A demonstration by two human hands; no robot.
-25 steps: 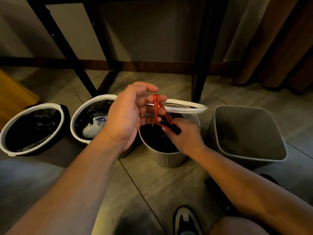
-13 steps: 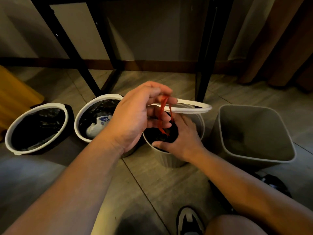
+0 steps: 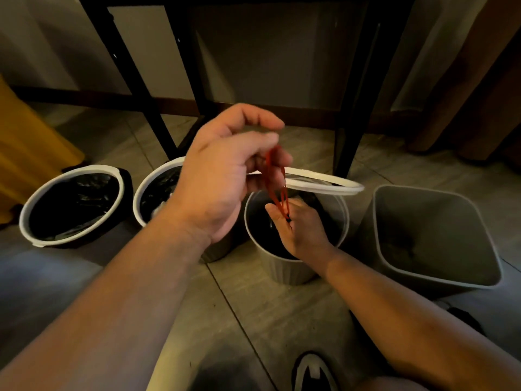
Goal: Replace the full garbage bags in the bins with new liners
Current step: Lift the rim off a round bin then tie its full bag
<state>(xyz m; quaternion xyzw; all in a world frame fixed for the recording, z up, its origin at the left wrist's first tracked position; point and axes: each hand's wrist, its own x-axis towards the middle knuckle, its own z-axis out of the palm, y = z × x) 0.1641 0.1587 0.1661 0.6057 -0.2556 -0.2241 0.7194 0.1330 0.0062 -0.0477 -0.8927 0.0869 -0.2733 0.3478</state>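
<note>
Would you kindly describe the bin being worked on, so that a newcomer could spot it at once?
Four bins line the floor before the black table frame. It is third from the left, a round ribbed bin with the right hand inside. Only its white ring is lifted off, and red drawstrings rise from it.

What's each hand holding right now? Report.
Left hand: pinching the red drawstring.
Right hand: inside the bin, grip cannot be told.

The black liner (image 3: pixel 73 206) looks like glossy, crinkled plastic. The square bin (image 3: pixel 423 215) is matt grey plastic, the ring (image 3: pixel 324 184) smooth white plastic.
</note>
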